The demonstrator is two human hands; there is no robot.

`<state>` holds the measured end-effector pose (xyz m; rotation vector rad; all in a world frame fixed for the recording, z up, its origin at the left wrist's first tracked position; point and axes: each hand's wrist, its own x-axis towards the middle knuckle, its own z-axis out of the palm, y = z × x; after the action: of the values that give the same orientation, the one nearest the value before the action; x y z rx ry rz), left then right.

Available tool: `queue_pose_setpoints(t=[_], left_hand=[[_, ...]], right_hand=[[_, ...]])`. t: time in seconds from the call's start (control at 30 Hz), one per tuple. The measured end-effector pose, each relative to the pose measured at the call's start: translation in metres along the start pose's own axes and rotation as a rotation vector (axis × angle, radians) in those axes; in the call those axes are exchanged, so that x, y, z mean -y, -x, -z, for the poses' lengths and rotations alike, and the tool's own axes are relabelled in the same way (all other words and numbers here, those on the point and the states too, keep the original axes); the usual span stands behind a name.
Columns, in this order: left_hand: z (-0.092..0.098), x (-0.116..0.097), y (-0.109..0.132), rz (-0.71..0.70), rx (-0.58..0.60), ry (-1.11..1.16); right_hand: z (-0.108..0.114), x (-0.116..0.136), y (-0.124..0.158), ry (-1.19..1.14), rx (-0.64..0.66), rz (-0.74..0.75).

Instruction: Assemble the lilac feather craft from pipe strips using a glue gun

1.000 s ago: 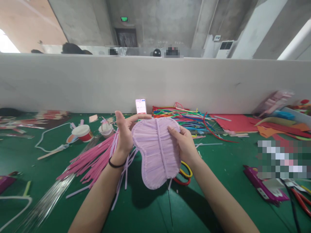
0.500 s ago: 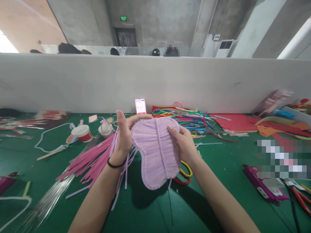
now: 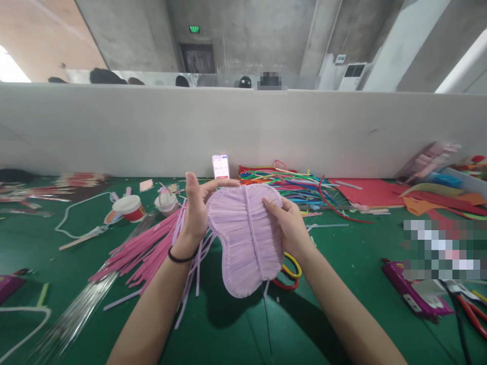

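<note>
A lilac petal-shaped piece (image 3: 238,238), apparently made of pipe cleaners side by side, is held up above the table. A raised lilac strip runs down its middle, and a thin dark wire (image 3: 268,317) hangs from its lower end. My right hand (image 3: 291,220) grips its right edge, thumb on the front face and fingers behind. At the left edge, my left hand (image 3: 198,210) rests open, thumb raised and fingers stretched along and behind the upper rim. Scissors (image 3: 292,268) with yellow and red handles lie partly hidden behind the piece.
Pink pipe cleaners (image 3: 148,248) and silvery wires (image 3: 87,299) lie at left, near a paper cup (image 3: 129,208). Coloured pipe cleaners (image 3: 281,185) pile at the back, beside a phone (image 3: 220,167) against the white partition (image 3: 243,126). A purple tool (image 3: 414,291) lies at right.
Both hands and the lilac piece keep the same pose. The whole view has shifted only very slightly.
</note>
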<state>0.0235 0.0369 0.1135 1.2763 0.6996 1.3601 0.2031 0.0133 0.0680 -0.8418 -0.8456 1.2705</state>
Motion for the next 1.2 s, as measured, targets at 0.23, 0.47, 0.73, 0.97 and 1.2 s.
queue_pose_setpoints(t=[0.23, 0.47, 0.73, 0.97, 1.2], left_hand=[[-0.002, -0.001, 0.002, -0.007, -0.001, 0.001], [0.0, 0.0, 0.0, -0.015, -0.002, -0.027], [-0.002, 0.0, 0.001, -0.01, -0.005, -0.009], [-0.008, -0.006, 0.004, -0.006, -0.047, -0.02], [-0.009, -0.006, 0.004, -0.002, -0.058, -0.019]], right_hand=[[0.001, 0.001, 0.0, 0.016, -0.006, -0.003], [0.0, 0.0, 0.0, 0.005, -0.002, -0.006], [0.0, 0.001, 0.0, 0.013, -0.002, -0.004], [0.0, 0.001, 0.001, 0.001, 0.008, -0.003], [0.001, 0.0, 0.0, 0.04, -0.001, 0.001]])
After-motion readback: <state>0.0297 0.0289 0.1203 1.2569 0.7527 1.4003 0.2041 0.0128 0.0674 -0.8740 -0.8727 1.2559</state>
